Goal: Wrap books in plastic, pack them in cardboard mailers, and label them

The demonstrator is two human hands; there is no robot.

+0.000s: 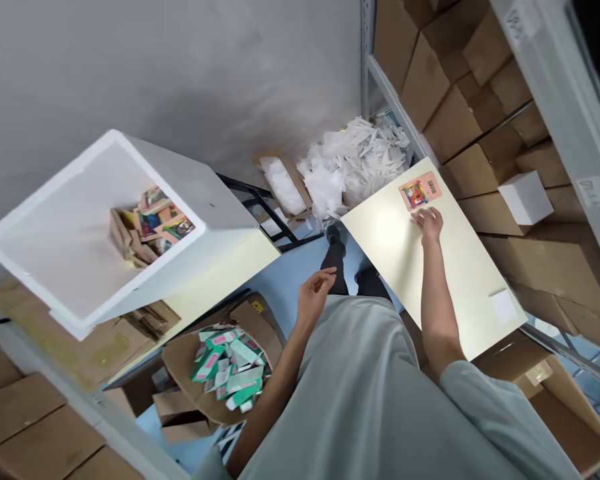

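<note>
A pink packet with a colorful picture [420,191] lies flat near the far end of the pale tabletop [395,267]. My right hand [429,223] hovers or rests at its near edge, fingers apart and slightly bent; whether the fingertips touch it I cannot tell. In front of my body, away from the table, my left hand [314,293] hangs in the air with loosely bent fingers and nothing visible in it. On the same tabletop, toward the near right corner, sits a small white square [503,306].
At left, a white foam box [180,180] on another table holds several pink packets. Below it, a carton [180,367] is full of green and white small boxes. White plastic bags [350,167] pile up by the wall. Shelves with brown cartons [465,160] line the right.
</note>
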